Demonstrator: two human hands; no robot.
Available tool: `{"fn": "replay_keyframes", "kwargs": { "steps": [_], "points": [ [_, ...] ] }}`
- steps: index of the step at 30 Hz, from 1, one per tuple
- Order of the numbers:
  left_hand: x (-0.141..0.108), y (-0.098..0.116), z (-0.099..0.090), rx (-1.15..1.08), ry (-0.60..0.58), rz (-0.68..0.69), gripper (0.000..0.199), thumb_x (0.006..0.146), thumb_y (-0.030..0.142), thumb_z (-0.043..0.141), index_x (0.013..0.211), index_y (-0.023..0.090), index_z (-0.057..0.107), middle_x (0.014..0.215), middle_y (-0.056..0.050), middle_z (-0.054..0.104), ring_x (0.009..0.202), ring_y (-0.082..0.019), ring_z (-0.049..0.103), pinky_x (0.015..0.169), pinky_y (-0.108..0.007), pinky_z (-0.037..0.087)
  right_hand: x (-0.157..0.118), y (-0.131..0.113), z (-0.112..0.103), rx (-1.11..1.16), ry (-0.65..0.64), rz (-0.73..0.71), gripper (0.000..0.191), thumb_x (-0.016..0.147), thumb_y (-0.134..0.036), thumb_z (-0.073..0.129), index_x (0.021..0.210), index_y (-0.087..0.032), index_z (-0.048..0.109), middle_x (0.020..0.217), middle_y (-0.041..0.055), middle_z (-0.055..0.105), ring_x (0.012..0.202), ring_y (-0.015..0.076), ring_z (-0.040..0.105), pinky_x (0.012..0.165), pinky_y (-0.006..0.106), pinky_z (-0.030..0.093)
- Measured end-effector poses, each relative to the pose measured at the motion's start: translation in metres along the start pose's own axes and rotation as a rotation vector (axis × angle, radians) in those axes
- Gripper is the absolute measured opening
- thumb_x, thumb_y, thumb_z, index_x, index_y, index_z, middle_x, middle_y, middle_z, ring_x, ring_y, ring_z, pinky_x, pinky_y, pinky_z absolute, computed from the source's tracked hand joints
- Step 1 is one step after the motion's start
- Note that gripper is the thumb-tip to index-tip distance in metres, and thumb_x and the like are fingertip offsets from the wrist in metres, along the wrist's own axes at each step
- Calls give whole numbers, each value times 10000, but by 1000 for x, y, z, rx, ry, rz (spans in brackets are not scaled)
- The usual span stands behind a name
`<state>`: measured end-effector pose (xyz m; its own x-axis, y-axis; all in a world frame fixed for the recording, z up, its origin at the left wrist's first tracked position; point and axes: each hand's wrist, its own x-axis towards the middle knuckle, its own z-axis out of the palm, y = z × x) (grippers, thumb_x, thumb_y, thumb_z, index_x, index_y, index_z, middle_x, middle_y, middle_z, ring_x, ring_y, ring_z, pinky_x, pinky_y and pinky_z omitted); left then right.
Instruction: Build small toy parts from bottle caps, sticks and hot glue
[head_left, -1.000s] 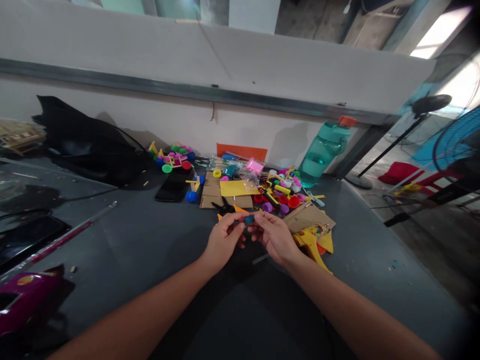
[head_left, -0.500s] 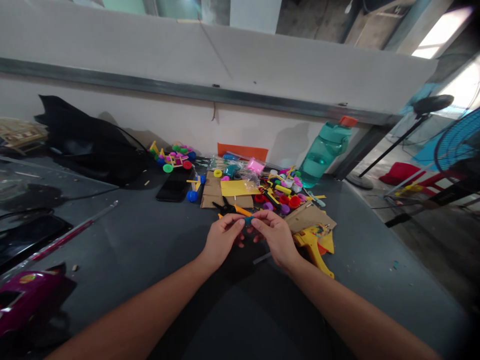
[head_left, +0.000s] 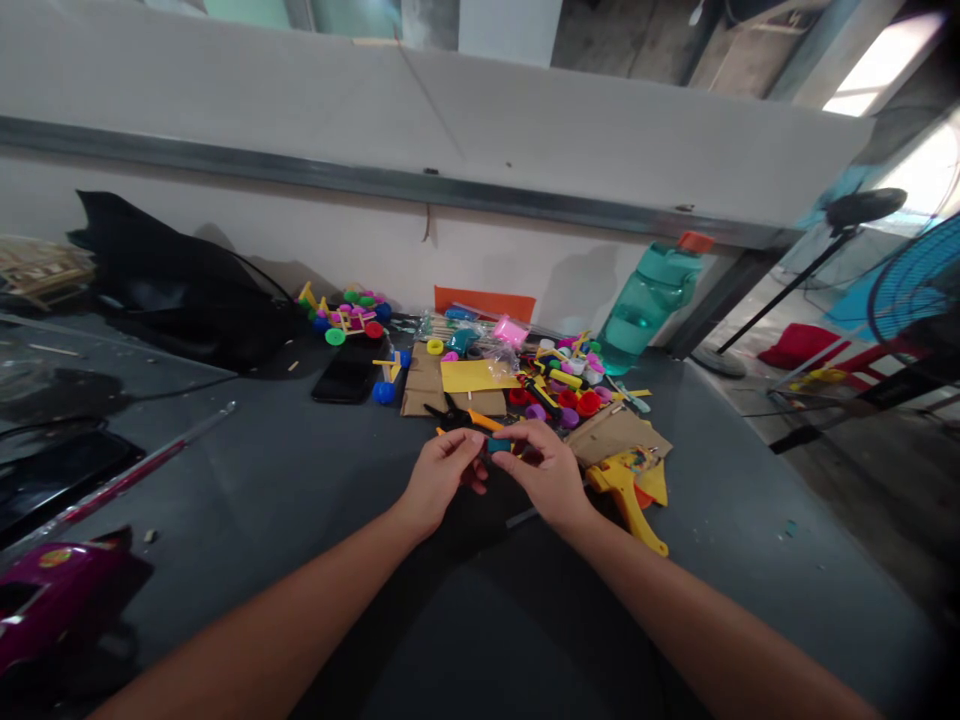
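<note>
A small teal piece [head_left: 498, 445] is pinched between the thumb and fingers of my right hand [head_left: 547, 473]. My left hand [head_left: 442, 477] is right beside it on the left, thumb and index finger pressed together near the piece's end; what they hold, if anything, is too small to tell. Both hands are above the dark table, just in front of black-and-orange pliers [head_left: 454, 415]. A yellow glue gun [head_left: 626, 495] lies to the right of my right hand. Beyond the pliers is a yellow sheet [head_left: 476, 376] on brown cardboard [head_left: 421, 385].
Colourful caps [head_left: 577, 400] and small parts are piled behind the hands. A teal bottle [head_left: 649, 305] stands at the back right. A black phone [head_left: 345, 372], a black bag [head_left: 180, 290] and a purple object [head_left: 60, 595] are on the left.
My right fingers have opened wider around the teal piece, and more of it shows. My left fingertips have moved slightly left, off the piece's visible face.
</note>
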<state>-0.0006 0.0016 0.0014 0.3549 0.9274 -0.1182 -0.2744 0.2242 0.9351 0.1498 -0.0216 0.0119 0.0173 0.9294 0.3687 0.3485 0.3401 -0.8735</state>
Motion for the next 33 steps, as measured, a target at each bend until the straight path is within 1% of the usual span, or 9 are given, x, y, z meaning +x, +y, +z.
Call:
{"fn": "replay_keyframes", "kwargs": {
  "steps": [4, 7, 9, 15, 22, 29, 33],
  "points": [
    [0, -1, -1, 1, -15, -7, 285, 720, 413, 630, 702, 133, 584, 568, 19, 510, 520, -86, 494, 464, -205, 472, -1, 1, 2, -12, -13, -22, 176, 707, -220, 652, 877, -263, 653, 888, 32, 588, 779, 173, 543, 572, 269, 422],
    [1, -1, -1, 0, -21, -5, 282, 720, 406, 631, 668, 136, 571, 562, 22, 513, 499, -78, 491, 465, -199, 467, -2, 0, 2, -26, -36, -42, 221, 694, -220, 664, 909, -271, 650, 906, 41, 579, 805, 184, 546, 592, 285, 448],
    [1, -1, 0, 16, -22, -7, 292, 719, 411, 630, 654, 134, 565, 556, 20, 514, 484, -73, 487, 463, -198, 465, -3, -1, 2, -41, -45, -58, 215, 694, -227, 666, 903, -274, 654, 905, 46, 574, 818, 191, 547, 584, 286, 456],
    [1, -1, 0, 65, -40, -5, 311, 733, 436, 606, 704, 128, 585, 539, 19, 509, 487, -86, 491, 460, -214, 472, -4, -1, 0, -89, -7, -87, 186, 715, -208, 631, 890, -263, 660, 900, 50, 571, 810, 185, 547, 572, 276, 458],
    [0, -1, 0, 70, -55, -8, 292, 729, 406, 618, 664, 125, 572, 546, 20, 507, 489, -78, 482, 469, -204, 455, -4, -3, 1, -114, -31, -110, 206, 724, -210, 626, 923, -263, 644, 903, 54, 573, 819, 186, 550, 570, 274, 459],
    [-1, 0, 0, 92, -90, -11, 302, 741, 423, 598, 664, 132, 573, 546, 17, 511, 506, -87, 491, 475, -208, 455, -4, -2, 1, -113, 5, -104, 155, 724, -210, 625, 866, -262, 659, 884, 52, 582, 837, 194, 551, 571, 275, 459],
    [-1, 0, 0, 90, -81, -3, 283, 733, 399, 612, 647, 133, 573, 539, 23, 507, 492, -80, 482, 470, -203, 453, -5, -3, 1, -120, -12, -112, 174, 715, -209, 630, 881, -258, 650, 892, 53, 587, 829, 195, 549, 567, 275, 453]
  ]
}}
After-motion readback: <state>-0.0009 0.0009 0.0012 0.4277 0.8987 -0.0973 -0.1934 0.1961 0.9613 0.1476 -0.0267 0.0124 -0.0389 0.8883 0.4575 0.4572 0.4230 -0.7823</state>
